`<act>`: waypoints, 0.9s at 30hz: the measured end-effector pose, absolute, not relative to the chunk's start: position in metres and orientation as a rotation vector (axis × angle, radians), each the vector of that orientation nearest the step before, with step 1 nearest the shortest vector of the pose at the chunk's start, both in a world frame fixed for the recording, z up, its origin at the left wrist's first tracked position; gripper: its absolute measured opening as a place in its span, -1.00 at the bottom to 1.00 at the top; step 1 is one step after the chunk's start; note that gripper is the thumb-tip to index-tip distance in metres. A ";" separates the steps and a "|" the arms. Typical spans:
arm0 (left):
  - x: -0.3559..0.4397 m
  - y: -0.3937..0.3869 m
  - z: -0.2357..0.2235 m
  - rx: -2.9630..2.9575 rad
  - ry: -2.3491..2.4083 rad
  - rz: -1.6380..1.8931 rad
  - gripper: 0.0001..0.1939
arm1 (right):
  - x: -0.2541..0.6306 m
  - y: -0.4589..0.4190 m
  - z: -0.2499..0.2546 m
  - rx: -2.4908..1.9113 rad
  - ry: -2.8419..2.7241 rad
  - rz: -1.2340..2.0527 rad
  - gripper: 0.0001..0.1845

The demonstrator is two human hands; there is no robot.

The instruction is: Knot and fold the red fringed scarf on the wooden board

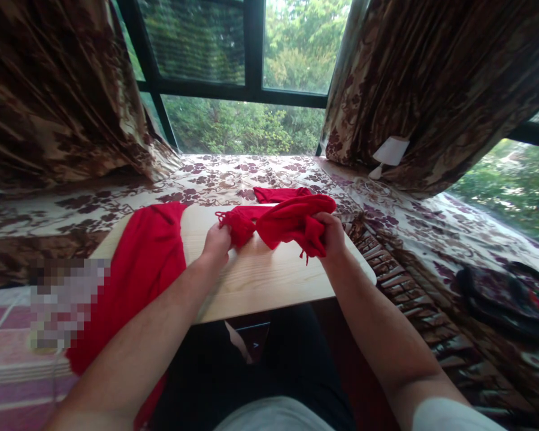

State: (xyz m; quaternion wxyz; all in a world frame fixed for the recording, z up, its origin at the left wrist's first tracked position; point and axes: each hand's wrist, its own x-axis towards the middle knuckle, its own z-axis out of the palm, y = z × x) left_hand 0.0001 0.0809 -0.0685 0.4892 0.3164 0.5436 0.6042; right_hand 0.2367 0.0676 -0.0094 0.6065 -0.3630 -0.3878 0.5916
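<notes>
A long red knitted scarf lies bunched across a light wooden table in front of me. My left hand is closed on a small gathered end of the scarf near the table's middle. My right hand grips a thicker bunch of the same scarf, with fringe hanging below the fingers. Another stretch of red fabric drapes over the table's left edge and hangs down toward my lap.
The table stands on a floral-covered platform under a big window with brown patterned curtains on both sides. A small white lamp sits back right. A dark bag lies at right.
</notes>
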 end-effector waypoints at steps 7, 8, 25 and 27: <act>-0.011 0.096 -0.038 0.867 1.244 1.545 -0.74 | 0.179 0.030 -0.030 -0.808 -1.019 1.507 -0.79; -0.012 0.099 -0.036 0.891 1.256 1.545 -0.78 | 0.170 0.024 -0.034 -0.828 -1.077 1.509 -0.81; 0.001 0.095 -0.030 1.413 1.264 0.895 -0.93 | 0.118 -0.024 -0.044 -0.926 -1.876 1.076 -0.85; 0.001 0.094 -0.032 1.433 1.239 0.864 -0.92 | 0.118 -0.026 -0.045 -0.898 -1.846 1.114 -0.85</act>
